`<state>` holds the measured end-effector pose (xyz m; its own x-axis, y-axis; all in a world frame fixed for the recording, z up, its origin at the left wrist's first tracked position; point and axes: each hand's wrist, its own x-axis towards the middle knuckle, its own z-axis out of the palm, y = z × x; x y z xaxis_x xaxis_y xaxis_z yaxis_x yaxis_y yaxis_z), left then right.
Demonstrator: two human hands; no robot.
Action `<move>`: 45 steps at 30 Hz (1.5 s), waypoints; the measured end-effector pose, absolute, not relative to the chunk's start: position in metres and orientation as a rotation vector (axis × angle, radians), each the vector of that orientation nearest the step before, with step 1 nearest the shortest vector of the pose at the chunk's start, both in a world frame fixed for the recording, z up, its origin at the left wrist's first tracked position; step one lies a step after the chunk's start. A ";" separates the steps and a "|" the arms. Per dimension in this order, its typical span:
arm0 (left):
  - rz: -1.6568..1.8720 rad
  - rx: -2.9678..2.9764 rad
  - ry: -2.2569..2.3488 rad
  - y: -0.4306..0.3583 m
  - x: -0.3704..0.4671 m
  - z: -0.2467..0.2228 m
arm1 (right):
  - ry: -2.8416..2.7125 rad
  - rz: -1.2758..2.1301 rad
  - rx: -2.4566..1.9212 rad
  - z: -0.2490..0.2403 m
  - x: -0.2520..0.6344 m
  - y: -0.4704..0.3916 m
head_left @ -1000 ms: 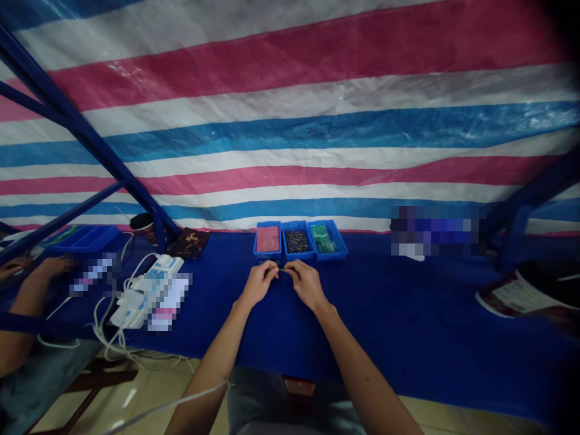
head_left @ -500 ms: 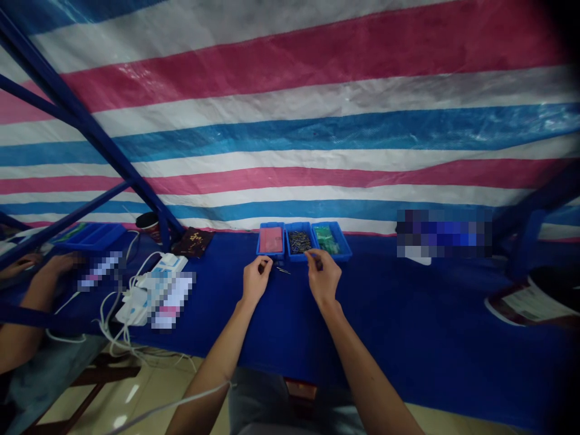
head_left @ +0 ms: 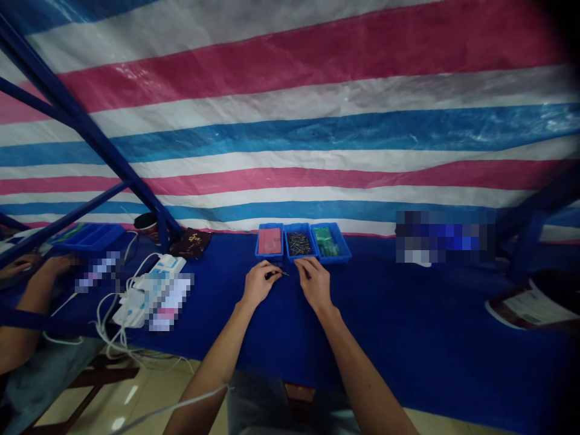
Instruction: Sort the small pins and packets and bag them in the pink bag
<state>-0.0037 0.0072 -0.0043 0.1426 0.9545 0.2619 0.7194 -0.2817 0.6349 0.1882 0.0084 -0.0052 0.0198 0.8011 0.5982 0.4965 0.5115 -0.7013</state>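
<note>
My left hand [head_left: 259, 282] is closed in a pinch over the blue table, just in front of the left bin. Thin metal pieces like screws [head_left: 285, 273] show at its fingertips; whether they are held or lie on the table is hard to tell. My right hand [head_left: 316, 282] is also pinched, its fingertips at the near edge of the middle bin; anything between them is too small to make out. Pink flat pieces fill the left blue bin [head_left: 270, 254]. The middle blue bin [head_left: 299, 258] holds many small screw-like metal pieces. Green plastic packets lie in the right blue bin [head_left: 341, 258].
A white power strip [head_left: 170, 264] with tangled cables lies to the left, near a dark packet [head_left: 193, 243] and a cup [head_left: 147, 225]. A co-worker's arm [head_left: 34, 290] is at far left. A large round container [head_left: 530, 302] stands at right.
My right hand has moved left and slightly down from the right side of the middle bin. My left hand has shifted a little, its fingertips now closer to the thin metal pieces.
</note>
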 end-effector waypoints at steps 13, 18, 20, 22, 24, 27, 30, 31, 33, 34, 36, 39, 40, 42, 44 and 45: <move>0.896 2.129 1.526 0.005 0.000 -0.001 | -1.624 0.404 -1.169 -0.004 0.189 0.007; 1.012 2.053 1.440 0.003 0.000 0.004 | -1.663 0.430 -1.171 -0.003 0.187 0.006; 1.066 2.013 1.403 0.003 -0.001 0.005 | -1.728 0.456 -1.167 -0.003 0.187 0.005; 1.127 1.974 1.374 0.003 -0.002 0.005 | -1.811 0.489 -1.161 -0.003 0.186 0.005; 1.179 1.946 1.358 0.003 -0.003 0.004 | -1.890 0.527 -1.154 -0.004 0.185 0.004; 1.201 1.926 1.362 0.003 -0.004 0.001 | -1.975 0.572 -1.131 -0.007 0.184 0.005; 1.182 1.920 1.365 0.003 -0.005 0.000 | -2.011 0.595 -1.116 -0.009 0.184 0.005; 1.177 1.917 1.363 0.002 -0.005 -0.001 | -2.012 0.600 -1.116 -0.009 0.183 0.006; 1.171 1.907 1.350 0.002 -0.004 0.000 | -2.009 0.604 -1.117 -0.008 0.183 0.006; 1.164 1.904 1.341 0.002 -0.003 0.000 | -2.010 0.604 -1.117 -0.007 0.183 0.005; 1.135 1.913 1.319 0.002 -0.002 0.000 | -2.018 0.602 -1.122 -0.006 0.182 0.005; 1.089 1.941 1.306 0.001 -0.001 0.001 | -2.046 0.598 -1.127 -0.004 0.183 0.003; 1.085 1.949 1.310 0.001 0.000 0.002 | -2.054 0.600 -1.125 -0.003 0.183 0.002; 1.092 1.968 1.321 -0.001 0.000 0.004 | -2.064 0.606 -1.117 -0.002 0.183 0.001; 1.114 1.996 1.335 -0.002 0.000 0.007 | -2.062 0.613 -1.113 -0.001 0.183 0.001; 1.128 2.011 1.337 -0.003 0.000 0.009 | -2.059 0.616 -1.111 -0.001 0.182 0.001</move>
<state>0.0003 -0.0030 0.0089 0.1861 0.9089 0.3733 0.5210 -0.4134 0.7468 0.1822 0.0009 -0.0011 -0.3812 0.8526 0.3574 0.5159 0.5170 -0.6830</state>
